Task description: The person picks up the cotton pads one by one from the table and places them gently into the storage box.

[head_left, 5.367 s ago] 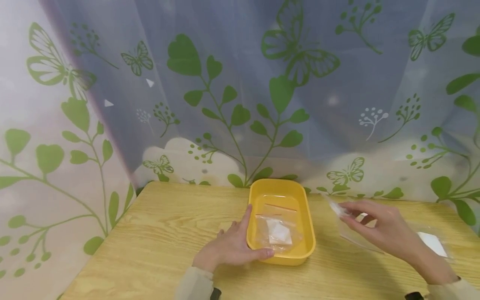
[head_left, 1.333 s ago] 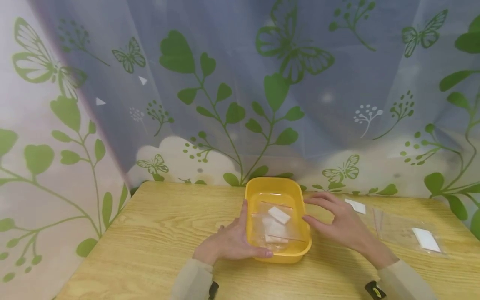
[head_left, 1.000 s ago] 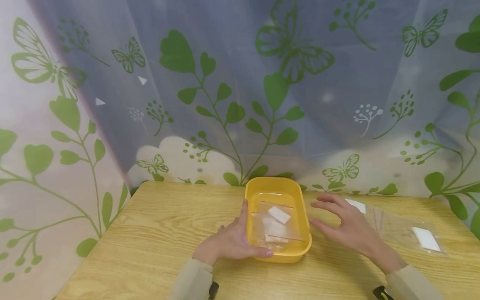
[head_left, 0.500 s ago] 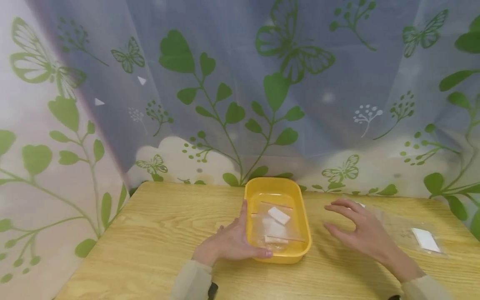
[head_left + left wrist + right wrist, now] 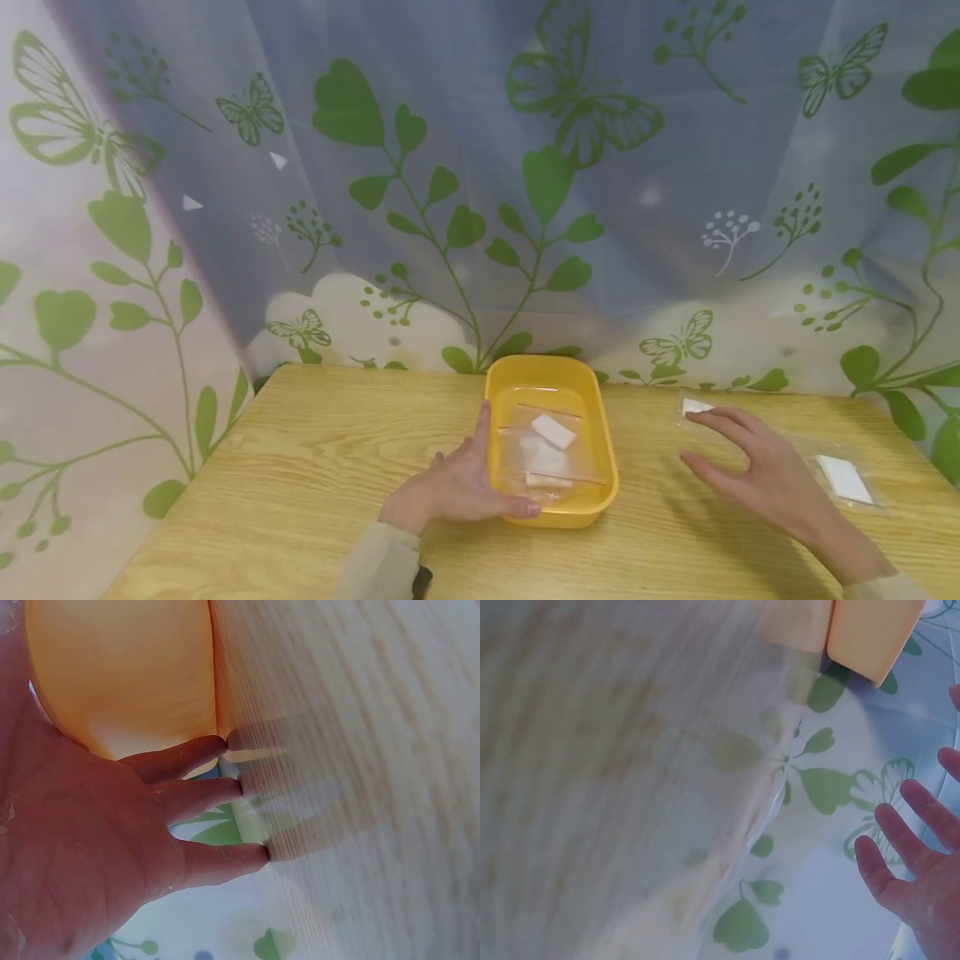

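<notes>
A yellow plastic tray (image 5: 549, 367) stands on the wooden table, holding small clear zip bags (image 5: 517, 458) with white pieces inside. My left hand (image 5: 450, 490) rests against its near left corner, thumb along the near rim and index finger up the left side. In the left wrist view the other fingers (image 5: 202, 862) stretch out straight, tips at the tabletop. To the right of the tray, my right hand (image 5: 772, 475) is over the table with spread fingers and nothing in them. Its index fingertip overlaps a zip bag with a white piece (image 5: 697, 406) in the head view.
Another zip bag with a white piece (image 5: 846, 479) lies flat on the table (image 5: 337, 450), right of my right hand. A curtain (image 5: 465, 317) printed with leaves and butterflies hangs behind the table's back edge.
Earlier my right hand held a zip bag beside the tray; another bag now lies on top in the tray. Since then the right hand has moved rightward, away from the tray. The left hand stays put.
</notes>
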`<state>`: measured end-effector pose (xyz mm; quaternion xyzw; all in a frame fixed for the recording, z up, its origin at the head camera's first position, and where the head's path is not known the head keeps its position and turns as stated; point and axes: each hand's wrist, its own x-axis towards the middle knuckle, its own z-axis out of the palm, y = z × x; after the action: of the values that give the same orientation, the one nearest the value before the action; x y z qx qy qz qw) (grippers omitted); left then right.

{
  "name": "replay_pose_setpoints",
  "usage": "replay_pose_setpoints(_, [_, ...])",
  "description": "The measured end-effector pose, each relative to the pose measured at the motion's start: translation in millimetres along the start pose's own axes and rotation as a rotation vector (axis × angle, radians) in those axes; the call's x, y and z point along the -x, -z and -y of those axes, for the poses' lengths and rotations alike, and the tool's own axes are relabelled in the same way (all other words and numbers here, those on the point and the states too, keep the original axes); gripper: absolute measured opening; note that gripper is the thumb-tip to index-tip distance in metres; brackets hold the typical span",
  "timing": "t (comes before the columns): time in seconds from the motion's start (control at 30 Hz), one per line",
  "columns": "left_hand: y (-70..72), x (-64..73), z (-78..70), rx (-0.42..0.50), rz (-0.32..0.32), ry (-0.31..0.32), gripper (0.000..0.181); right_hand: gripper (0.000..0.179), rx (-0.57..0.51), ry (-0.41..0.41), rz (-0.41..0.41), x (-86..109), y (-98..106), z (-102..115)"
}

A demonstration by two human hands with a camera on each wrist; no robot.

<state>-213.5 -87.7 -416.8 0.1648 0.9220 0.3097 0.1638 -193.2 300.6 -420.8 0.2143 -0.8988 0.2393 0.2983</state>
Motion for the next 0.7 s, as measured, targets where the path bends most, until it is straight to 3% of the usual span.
replay_pose_setpoints(0.3, [-1.1,-1.1,1.6,-0.001,0.001,0.002,0.145,0.059,0.038,0.002,-0.053,10.3,11,-9])
replay_pose_setpoints(0.7, [0.2,0.2,0.5,0.005,0.008,-0.001,0.145,0.063,0.109,-0.037,-0.058,25.5,27,-28])
